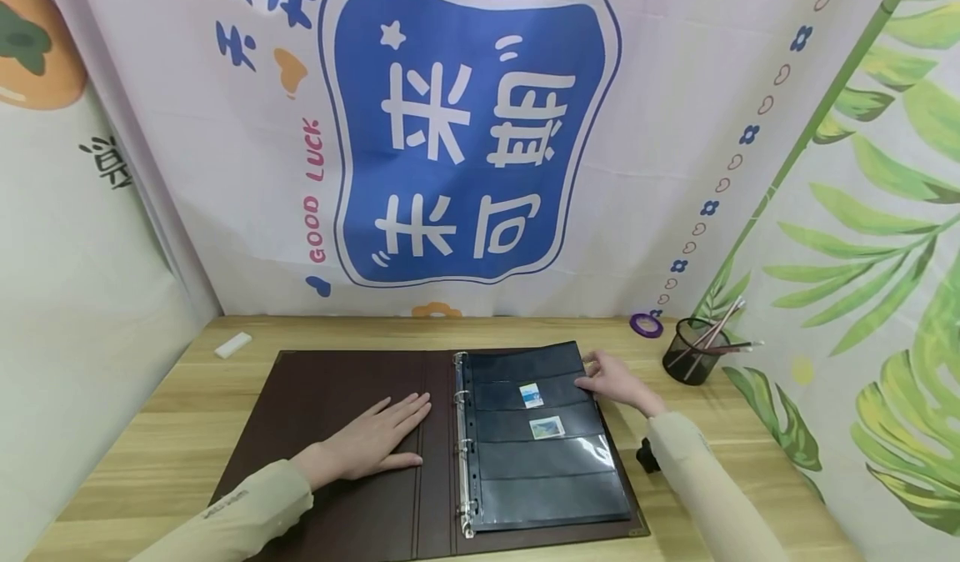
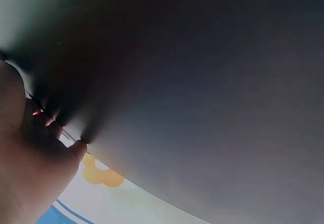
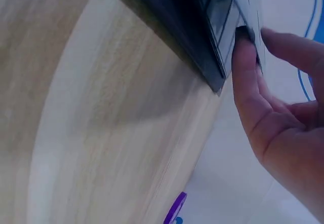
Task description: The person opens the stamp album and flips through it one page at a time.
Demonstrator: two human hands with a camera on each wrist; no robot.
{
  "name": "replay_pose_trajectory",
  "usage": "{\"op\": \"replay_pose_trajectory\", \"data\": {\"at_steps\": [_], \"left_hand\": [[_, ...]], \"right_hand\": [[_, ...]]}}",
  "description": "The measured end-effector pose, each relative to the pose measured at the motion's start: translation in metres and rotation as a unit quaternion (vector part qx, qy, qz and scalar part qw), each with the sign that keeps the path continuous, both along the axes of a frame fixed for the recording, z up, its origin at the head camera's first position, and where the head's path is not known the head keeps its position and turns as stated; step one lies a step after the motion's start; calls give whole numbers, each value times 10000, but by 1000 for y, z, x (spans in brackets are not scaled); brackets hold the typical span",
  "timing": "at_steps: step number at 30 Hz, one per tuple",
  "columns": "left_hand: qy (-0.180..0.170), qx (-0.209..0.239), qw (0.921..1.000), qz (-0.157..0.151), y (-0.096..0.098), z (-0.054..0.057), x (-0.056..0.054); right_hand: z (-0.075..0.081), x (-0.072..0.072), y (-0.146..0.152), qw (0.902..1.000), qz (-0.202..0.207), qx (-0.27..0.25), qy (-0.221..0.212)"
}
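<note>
Head view: a binder (image 1: 437, 504) lies open on the table (image 1: 135, 429); the left hand (image 1: 366, 441) rests straight-fingered on its left cover (image 1: 330, 387), the right hand (image 1: 613, 378) pinches a black page (image 1: 551, 499). Left wrist view: fingertips (image 2: 79, 147) touch the cover. Right wrist view: the page's edge lies between thumb and fingers

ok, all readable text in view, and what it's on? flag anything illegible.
"GOOD LUCK": pink, on the white backdrop.
"未来可期": white, on the backdrop's blue panel.
"天天", "开": dark blue, backdrop's upper left, partly cut off.
Black character on the left hanging: unclear.
Left sleeve: lettering too small to read.
Two stamp-like pieces: any print too small.
</note>
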State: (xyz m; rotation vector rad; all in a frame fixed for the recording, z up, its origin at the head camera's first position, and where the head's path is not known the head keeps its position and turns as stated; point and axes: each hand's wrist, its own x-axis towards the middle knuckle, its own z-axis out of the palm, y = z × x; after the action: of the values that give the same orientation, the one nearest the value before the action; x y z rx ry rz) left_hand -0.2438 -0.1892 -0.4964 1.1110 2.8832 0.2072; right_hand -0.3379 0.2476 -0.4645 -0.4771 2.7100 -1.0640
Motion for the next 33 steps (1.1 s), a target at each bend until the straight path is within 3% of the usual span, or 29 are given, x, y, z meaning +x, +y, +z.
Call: {"op": "replay_pose_trajectory", "data": {"at_steps": [3,6,10,13,25,33], "left_hand": [[8,-1,10000,-13,0,0,0],[-14,20,10000,-29,0,1,1],[-10,47,10000,-18,-1,0,0],[37,35,10000,-26,-1,0,-1],[25,22,10000,-76,-1,1,-2],[64,-10,10000,-61,-2,0,0]], "right_hand": [[2,6,7,9983,10,-230,-543],[6,13,13,9935,309,-372,-1032],[14,18,17,9864,542,-823,-1318],[25,18,16,9826,477,-1111,-1409],[95,29,-15,9944,91,-948,-463],[120,29,-35,9957,47,-911,-155]]}}
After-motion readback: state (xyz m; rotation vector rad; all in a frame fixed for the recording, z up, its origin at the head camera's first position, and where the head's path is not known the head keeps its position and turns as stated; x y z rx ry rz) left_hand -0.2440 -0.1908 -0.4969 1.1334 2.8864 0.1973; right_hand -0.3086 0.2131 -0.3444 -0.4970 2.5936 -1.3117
